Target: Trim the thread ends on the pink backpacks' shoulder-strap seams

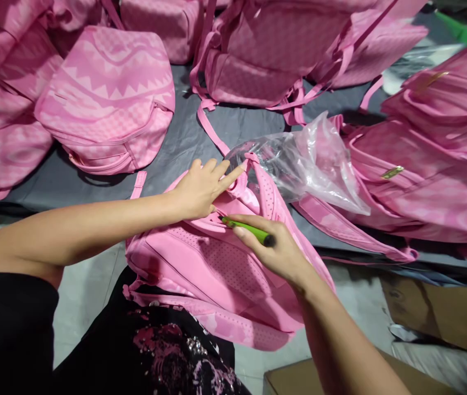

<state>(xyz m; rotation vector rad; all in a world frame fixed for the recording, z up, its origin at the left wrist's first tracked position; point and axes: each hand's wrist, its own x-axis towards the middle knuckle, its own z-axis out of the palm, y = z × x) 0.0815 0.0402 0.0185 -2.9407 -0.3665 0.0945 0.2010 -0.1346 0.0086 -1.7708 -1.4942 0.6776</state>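
Note:
A pink backpack [217, 258] lies tilted across my lap and the table edge, its dotted padded back and shoulder straps towards me. My left hand [203, 189] rests on its top edge near the hanging loop, fingers spread and stretched out. In my right hand [277, 244] is a slim green tool with a black end [250, 227], gripped between thumb and fingers. Its dark tip meets the pink fabric just below my left thumb; the exact kind of tool is not clear. A crumpled clear plastic bag [311, 164] lies right behind the backpack's top.
Pink patterned backpacks [110, 99] stand along the left and back of the dark-covered table [233, 129]. More pink backpacks [426, 164] are piled at the right, close to my work. Below the table, cardboard boxes [439, 312] sit on the tiled floor at the right.

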